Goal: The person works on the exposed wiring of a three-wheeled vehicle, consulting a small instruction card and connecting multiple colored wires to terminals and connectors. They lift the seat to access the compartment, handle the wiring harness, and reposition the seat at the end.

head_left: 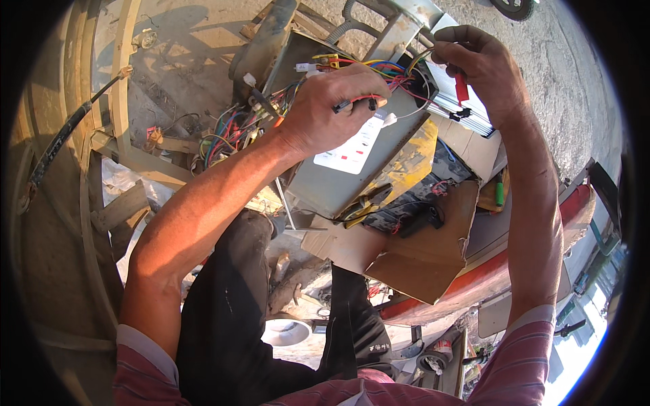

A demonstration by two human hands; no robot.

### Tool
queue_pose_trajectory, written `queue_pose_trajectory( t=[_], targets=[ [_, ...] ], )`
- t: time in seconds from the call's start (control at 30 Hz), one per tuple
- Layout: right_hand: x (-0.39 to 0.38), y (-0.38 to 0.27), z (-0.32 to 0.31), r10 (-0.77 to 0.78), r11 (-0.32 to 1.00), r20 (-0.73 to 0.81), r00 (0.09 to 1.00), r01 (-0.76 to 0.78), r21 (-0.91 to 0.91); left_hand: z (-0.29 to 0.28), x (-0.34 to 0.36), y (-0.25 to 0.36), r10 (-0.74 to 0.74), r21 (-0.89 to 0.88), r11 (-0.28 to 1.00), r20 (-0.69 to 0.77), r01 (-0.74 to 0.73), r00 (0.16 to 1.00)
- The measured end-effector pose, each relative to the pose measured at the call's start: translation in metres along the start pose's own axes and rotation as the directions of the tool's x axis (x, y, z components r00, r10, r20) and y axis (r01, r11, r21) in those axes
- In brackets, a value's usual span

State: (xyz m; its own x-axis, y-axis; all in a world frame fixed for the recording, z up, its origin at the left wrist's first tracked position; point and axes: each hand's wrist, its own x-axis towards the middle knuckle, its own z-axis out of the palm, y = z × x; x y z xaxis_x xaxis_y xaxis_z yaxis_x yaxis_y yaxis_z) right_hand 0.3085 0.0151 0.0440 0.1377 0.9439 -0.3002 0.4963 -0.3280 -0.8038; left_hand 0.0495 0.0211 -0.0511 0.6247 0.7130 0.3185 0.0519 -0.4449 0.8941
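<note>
My left hand (332, 101) is closed around a small black connector on red and black wires (342, 106), just above a white label sheet (345, 152) on a grey metal box (313, 183). My right hand (474, 64) pinches thin wires (421, 57) at the box's upper right corner, beside a finned aluminium plate (474, 115). A red connector (461, 88) hangs below its fingers. A tangle of coloured wires with white plugs (227, 135) lies left of the box, and more wires run along its top.
Wooden frame pieces (122, 101) stand at left. Torn cardboard (426, 264) and a yellow-stained sheet (409, 166) lie below the box. A green-handled tool (500, 189) sits at right. My dark-trousered legs, a white round item (286, 331) and a metal can (433, 355) show lower down.
</note>
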Motion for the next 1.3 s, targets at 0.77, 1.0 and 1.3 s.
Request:
queue_pose_trajectory(
  t=[0.77, 1.0, 1.3],
  targets=[
    [0.016, 0.038, 0.024, -0.273, 0.905, 0.280, 0.921, 0.344, -0.250, -0.005, 0.018, -0.010, -0.433, -0.271, 0.869, -0.016, 0.413, 0.901],
    [0.020, 0.048, 0.029, -0.296, 0.893, 0.203, 0.933, 0.346, -0.289, -0.003, 0.023, -0.010, -0.530, -0.242, 0.828, -0.044, 0.506, 0.847],
    [0.027, 0.067, 0.025, -0.213, 0.914, 0.054, 0.976, 0.218, -0.343, 0.000, 0.022, -0.016, -0.530, -0.292, 0.818, -0.047, 0.496, 0.847]
  ],
)
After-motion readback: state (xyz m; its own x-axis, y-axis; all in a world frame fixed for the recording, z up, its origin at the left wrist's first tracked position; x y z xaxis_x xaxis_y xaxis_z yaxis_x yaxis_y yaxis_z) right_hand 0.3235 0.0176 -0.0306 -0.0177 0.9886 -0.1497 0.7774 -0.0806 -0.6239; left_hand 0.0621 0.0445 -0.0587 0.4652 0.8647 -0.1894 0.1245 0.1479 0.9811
